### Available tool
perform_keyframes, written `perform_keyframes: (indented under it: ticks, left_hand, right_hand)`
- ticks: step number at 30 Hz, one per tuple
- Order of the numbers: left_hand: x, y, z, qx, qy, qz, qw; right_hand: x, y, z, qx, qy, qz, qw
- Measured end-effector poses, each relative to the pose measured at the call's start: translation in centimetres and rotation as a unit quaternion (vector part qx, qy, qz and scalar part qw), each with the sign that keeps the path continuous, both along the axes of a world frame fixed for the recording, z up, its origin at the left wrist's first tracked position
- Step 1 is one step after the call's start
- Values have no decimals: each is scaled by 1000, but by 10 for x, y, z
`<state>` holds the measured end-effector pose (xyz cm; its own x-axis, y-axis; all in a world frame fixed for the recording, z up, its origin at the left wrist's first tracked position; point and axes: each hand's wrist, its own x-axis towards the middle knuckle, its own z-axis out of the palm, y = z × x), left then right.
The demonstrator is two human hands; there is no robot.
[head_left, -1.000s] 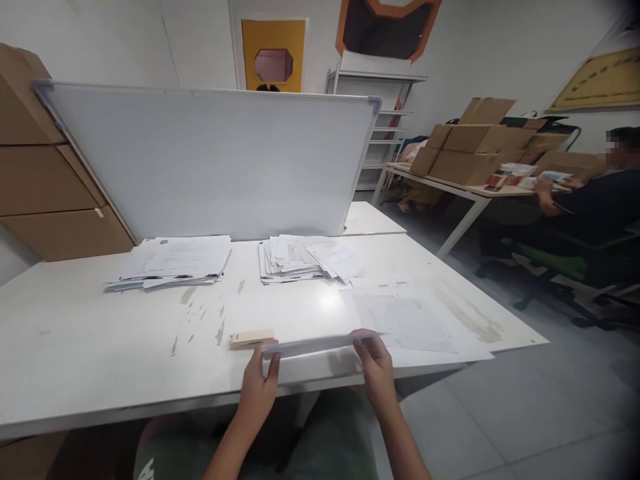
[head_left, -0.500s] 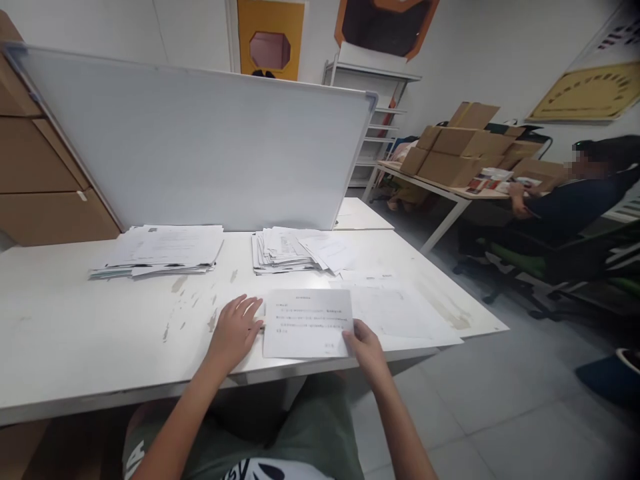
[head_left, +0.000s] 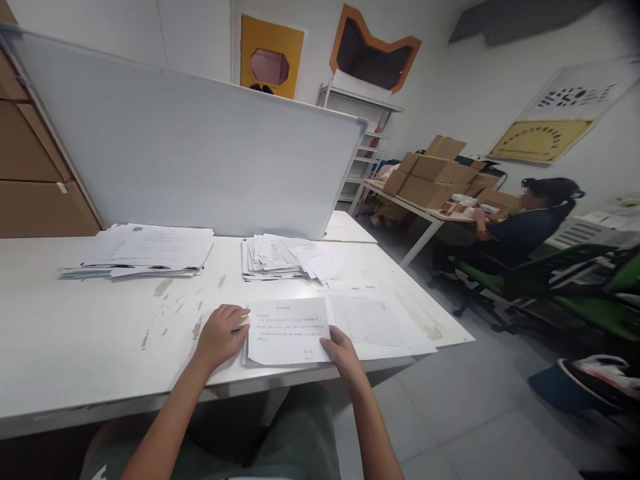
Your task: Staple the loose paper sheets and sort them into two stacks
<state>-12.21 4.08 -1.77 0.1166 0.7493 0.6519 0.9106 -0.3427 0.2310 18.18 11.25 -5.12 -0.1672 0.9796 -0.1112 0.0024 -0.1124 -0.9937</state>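
Observation:
A printed sheet point(head_left: 287, 330) lies flat on the white table point(head_left: 75, 333), close to its near edge. My left hand point(head_left: 220, 337) rests at the sheet's left edge with its fingers curled over something hidden beneath them. My right hand point(head_left: 340, 350) pinches the sheet's lower right corner, thumb on top. More loose sheets point(head_left: 375, 320) lie just to the right of it, partly under it.
Two paper stacks sit further back, one on the left point(head_left: 140, 250) and one in the middle point(head_left: 277, 257). A whiteboard point(head_left: 200, 160) stands behind them. Brown boxes point(head_left: 30, 167) are at far left. At right a seated person point(head_left: 525, 220) works at a table with cardboard boxes point(head_left: 430, 177).
The sheet, held up edge-on a second ago, now lies flat. My left hand moved off it onto the small tan object beside it and curled its fingers. The view swung right.

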Motion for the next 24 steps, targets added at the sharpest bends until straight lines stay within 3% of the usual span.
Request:
perform_keyframes:
  ticks: [5, 8, 14, 24]
  left_hand:
    - [-3, 4, -4, 21, 11, -26, 999]
    - [0, 5, -5, 18, 29, 3, 999]
    - [11, 4, -7, -55, 38, 34, 997]
    - [13, 3, -9, -98, -31, -3, 995]
  right_hand:
    - [-3, 0, 4, 2, -13, 34, 999]
    - [-1, -3, 6, -13, -9, 3, 1000]
    - [11, -12, 3, -40, 38, -48, 997]
    - [22, -14, 8, -64, -1, -25, 998]
